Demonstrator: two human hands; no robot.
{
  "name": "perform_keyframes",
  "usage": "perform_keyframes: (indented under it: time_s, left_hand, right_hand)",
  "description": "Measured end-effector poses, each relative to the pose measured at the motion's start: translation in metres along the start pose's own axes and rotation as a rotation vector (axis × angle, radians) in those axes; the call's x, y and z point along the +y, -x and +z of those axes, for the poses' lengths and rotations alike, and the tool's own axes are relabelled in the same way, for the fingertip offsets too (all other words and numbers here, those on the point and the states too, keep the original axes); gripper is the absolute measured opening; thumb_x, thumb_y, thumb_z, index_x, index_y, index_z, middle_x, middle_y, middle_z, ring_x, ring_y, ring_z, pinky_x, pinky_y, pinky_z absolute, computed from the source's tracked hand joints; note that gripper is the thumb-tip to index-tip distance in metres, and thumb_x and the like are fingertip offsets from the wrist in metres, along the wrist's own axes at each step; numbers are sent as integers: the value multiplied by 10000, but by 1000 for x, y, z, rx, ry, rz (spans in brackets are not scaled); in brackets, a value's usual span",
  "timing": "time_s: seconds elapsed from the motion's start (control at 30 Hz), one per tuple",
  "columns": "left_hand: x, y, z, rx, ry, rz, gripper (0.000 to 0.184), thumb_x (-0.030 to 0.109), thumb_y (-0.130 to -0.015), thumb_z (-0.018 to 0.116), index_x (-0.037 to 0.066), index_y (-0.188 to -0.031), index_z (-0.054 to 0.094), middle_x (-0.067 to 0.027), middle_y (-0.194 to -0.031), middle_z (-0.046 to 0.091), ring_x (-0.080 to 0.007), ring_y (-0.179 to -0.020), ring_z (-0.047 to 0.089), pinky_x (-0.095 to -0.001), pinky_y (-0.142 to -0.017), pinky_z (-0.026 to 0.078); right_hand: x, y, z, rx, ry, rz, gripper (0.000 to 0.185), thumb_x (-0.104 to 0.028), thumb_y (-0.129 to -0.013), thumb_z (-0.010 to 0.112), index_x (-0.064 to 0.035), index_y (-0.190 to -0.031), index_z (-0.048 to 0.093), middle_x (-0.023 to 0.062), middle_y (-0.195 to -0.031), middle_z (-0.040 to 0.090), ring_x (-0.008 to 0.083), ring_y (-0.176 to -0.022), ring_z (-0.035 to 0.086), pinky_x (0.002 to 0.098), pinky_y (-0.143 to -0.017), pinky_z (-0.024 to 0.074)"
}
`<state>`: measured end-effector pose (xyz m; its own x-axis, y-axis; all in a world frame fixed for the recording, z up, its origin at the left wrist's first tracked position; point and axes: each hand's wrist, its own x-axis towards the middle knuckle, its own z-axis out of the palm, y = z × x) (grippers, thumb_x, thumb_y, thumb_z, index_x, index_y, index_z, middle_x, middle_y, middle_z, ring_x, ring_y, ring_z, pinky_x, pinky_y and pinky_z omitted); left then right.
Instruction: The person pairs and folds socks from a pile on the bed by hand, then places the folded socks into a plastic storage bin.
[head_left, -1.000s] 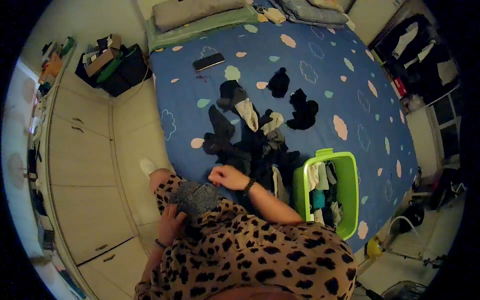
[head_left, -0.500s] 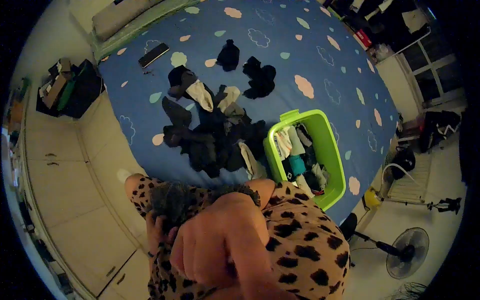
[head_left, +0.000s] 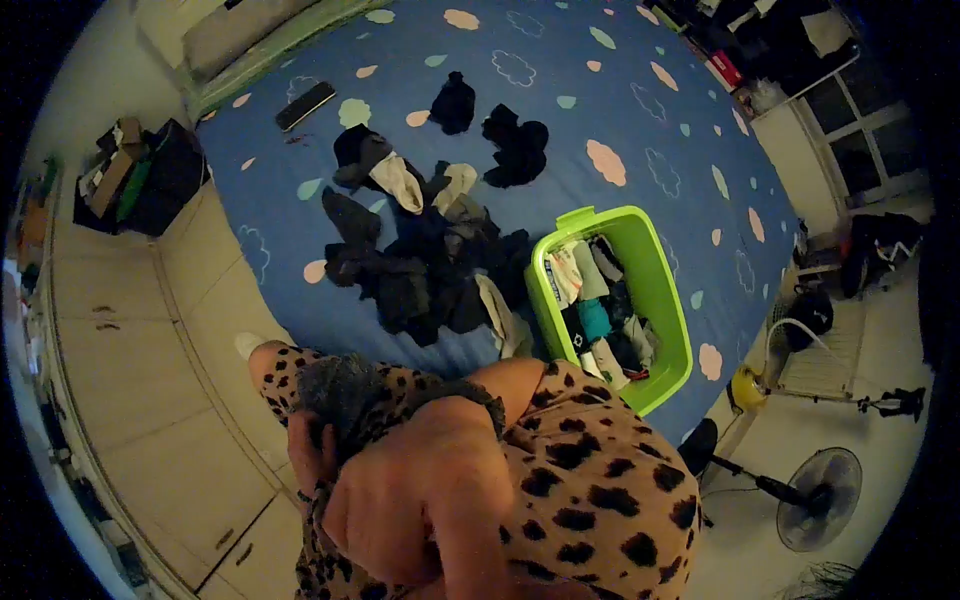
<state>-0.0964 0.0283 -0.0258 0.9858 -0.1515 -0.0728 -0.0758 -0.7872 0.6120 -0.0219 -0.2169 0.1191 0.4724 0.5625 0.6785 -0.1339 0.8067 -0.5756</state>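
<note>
A dark grey sock [head_left: 343, 393] lies over the leopard-print cloth on my lap. My left hand [head_left: 312, 462] is at its near edge, fingers curled against it; the rest of that hand is hidden. Large in front, my right hand [head_left: 420, 490] is closed, knuckles up, its fingertips out of sight. Dark scalloped fabric [head_left: 485, 395] shows beyond its knuckles; whether it belongs to the same sock I cannot tell. Ahead on the bed spreads a pile of dark socks [head_left: 405, 290], with a pale sock [head_left: 398, 183] among them.
A lime-green bin [head_left: 673, 335] holding several rolled socks stands on the blue patterned bed [head_left: 600, 110] at right. Two dark bundles, one a black sock bundle [head_left: 517, 148], lie farther back. A dark rectangular object [head_left: 306, 107] rests far left. A fan [head_left: 818, 500] stands at lower right.
My right hand has shifted slightly left, and more of my left fingers shows. The grey sock on my lap appears more spread out. The pile and bin look the same.
</note>
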Motion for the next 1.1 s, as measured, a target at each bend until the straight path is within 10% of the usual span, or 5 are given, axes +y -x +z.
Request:
perform_keyframes:
  time_s: [0.27, 0.4, 0.5, 0.8, 1.1]
  left_hand:
    - [-56, -1, 20, 22, 116, -179, 330, 243, -927, 564, 13, -1160, 527, -66, -922, 596, -173, -762, 550, -290, -737, 469]
    - [-84, 0, 19, 174, 606, -251, 151, 95, -946, 534, 22, -1075, 505, -56, -999, 567, -126, -895, 521, -270, -781, 454]
    - [-77, -6, 11, 282, 837, -346, 199, 173, -993, 462, 35, -1136, 474, -32, -1084, 542, -111, -979, 509, -256, -827, 457]
    - [-54, -19, -14, 307, 1472, -424, 167, 173, -1002, 444, 68, -1123, 489, -34, -1088, 545, -114, -983, 524, -262, -851, 465]
    - [-87, -2, 5, 260, 1126, -663, 290, 195, -936, 572, 60, -1181, 498, -63, -1134, 521, -133, -1005, 507, -278, -865, 440]
  right_hand:
    - [127, 16, -70, 382, 605, 236, 172, -220, -836, 642, -51, -827, 613, 71, -730, 639, 189, -690, 613, 315, -619, 479]
    - [194, 87, -116, 470, 1195, 488, 266, -258, -813, 667, -32, -944, 619, 168, -926, 625, 330, -910, 592, 429, -806, 462]
    - [201, 125, -121, 520, 895, 752, 356, -289, -879, 660, -18, -1087, 561, 106, -978, 579, 216, -870, 562, 338, -757, 468]
    - [185, 75, -108, 661, 147, 602, 390, -182, -898, 650, -38, -1233, 510, 15, -1066, 555, 117, -971, 525, 269, -875, 429]
    - [211, 84, -142, 590, 769, 799, 198, -140, -836, 646, -48, -1007, 601, 47, -1042, 602, 132, -935, 536, 275, -800, 447]
